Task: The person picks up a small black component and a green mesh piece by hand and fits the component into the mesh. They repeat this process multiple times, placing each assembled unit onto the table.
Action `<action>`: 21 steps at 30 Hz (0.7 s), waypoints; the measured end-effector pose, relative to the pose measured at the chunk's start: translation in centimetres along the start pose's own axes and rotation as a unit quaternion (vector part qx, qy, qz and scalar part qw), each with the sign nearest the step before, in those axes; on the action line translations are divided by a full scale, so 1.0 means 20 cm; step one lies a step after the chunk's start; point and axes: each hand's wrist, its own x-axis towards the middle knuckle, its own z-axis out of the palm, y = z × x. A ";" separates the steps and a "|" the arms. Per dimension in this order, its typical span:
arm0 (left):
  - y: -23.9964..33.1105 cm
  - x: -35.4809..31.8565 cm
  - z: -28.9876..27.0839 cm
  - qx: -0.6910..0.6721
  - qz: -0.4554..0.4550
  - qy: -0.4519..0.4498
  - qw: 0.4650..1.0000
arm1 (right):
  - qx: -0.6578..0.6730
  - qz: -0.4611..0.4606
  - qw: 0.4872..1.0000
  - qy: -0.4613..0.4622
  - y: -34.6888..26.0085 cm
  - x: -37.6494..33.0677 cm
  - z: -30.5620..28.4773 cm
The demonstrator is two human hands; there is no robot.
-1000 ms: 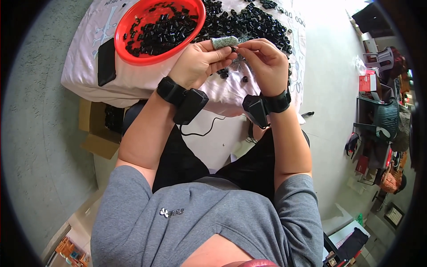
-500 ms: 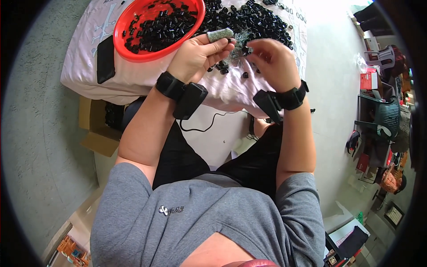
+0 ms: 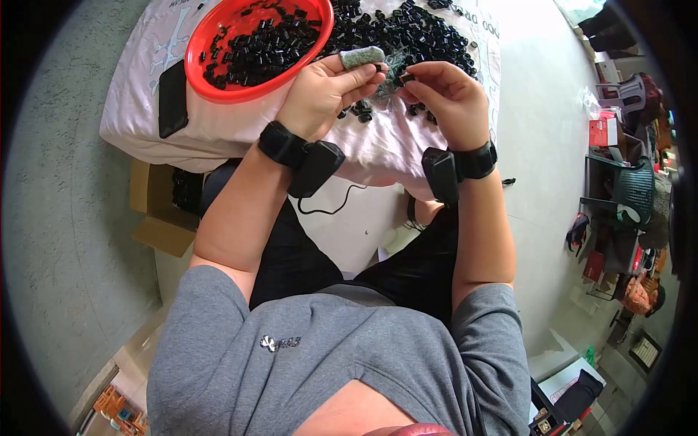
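Assembly work is going on at the near edge of the cloth-covered table point(image 3: 218, 138), as I am reading it from here. I am seeing the left hand point(image 3: 323, 91) curling around a small grey-green roll point(image 3: 362, 57), pinching it between thumb and forefinger so that its end is sticking out above the knuckles. The right hand point(image 3: 443, 91) is closing its thumb and forefinger on a small black piece point(image 3: 406, 78), holding it just beside the roll, the two nearly touching; whether fine strands are running between them I cannot tell. My judgement is that the fitting step is under way: the black piece is being brought to the material in the left hand. The next move is calling for a steady left grip and a fine, short approach by the right fingertips, since the piece is tiny and easily dropped. More black pieces are lying in a loose heap point(image 3: 407, 36) just beyond both hands, and others are filling the red bowl point(image 3: 218, 86) to the left.
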 end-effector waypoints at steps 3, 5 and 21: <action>-0.01 -0.02 0.04 0.034 0.022 0.010 0.999 | 0.120 0.000 0.993 -0.005 0.01 0.02 0.01; -0.01 -0.02 0.05 0.038 0.030 0.011 0.999 | 0.144 0.026 0.989 0.008 -0.01 0.02 0.03; 0.01 -0.03 0.06 0.051 0.047 0.014 0.998 | 0.184 -0.029 0.982 0.026 0.05 0.04 0.04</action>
